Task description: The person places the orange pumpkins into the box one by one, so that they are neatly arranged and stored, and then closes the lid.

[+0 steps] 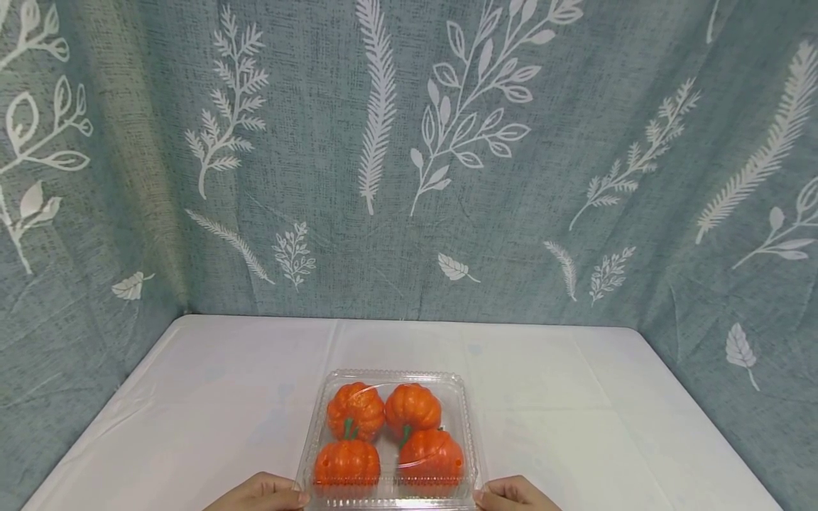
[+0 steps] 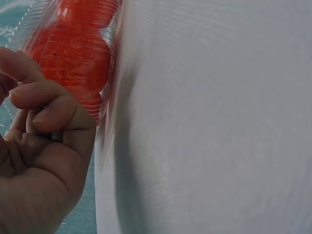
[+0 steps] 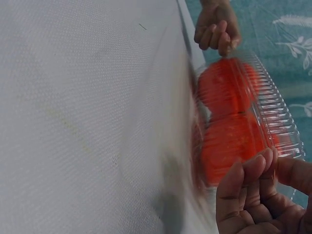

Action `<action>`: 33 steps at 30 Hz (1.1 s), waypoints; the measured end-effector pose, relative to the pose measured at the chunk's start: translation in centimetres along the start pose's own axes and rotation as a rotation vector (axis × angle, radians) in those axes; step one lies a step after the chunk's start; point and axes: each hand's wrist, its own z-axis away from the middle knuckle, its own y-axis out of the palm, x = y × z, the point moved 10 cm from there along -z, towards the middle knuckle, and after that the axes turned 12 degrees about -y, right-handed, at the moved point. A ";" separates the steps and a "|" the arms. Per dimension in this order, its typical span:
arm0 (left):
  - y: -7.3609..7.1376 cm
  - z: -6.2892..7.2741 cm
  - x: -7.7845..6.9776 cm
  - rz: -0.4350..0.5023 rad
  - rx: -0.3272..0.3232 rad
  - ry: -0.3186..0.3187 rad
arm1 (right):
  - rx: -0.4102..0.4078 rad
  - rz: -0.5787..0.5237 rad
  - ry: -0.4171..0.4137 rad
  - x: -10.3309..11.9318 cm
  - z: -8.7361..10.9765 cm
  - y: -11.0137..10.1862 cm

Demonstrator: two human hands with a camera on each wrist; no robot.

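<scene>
A clear plastic clamshell box [image 1: 391, 454] sits at the near middle of the table in the head view, its ridged lid down. Inside are several small orange pumpkins [image 1: 355, 410] with green stems, set in two rows. At the box's near left corner, my left hand [image 1: 265, 491] pinches the rim with the thumb on top and fingers curled. My right hand [image 1: 514, 493] grips the near right corner in the same way. The right wrist view shows both hands at opposite ends of the box [image 3: 273, 105].
A white cloth covers the table [image 1: 562, 404]. Behind it and on both sides hangs a blue-green curtain [image 1: 319, 163] with white leaf patterns. The table's back edge meets the curtain.
</scene>
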 end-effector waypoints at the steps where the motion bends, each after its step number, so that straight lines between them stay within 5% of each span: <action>1: 0.0 0.0 0.0 -0.001 -0.003 -0.003 | 0.003 -0.002 0.000 0.0 0.0 0.0; 16: 0.2 -0.1 -0.1 -0.012 0.004 -0.016 | 0.059 -0.091 0.015 0.1 0.1 0.7; 22: 0.2 0.3 -0.4 -0.095 -0.016 -0.070 | 0.071 0.050 -0.020 1.1 0.1 -0.3; 24: -0.7 0.8 -0.9 -0.175 -0.101 -0.082 | 0.043 0.171 -0.019 1.7 0.1 -1.3; 29: -4.7 2.5 -4.1 -0.512 -0.529 -0.115 | -0.110 0.577 -0.025 4.8 0.0 -5.0; 33: -5.8 3.5 -7.6 -0.728 -0.813 -0.115 | -0.185 0.781 -0.125 8.4 -0.6 -6.2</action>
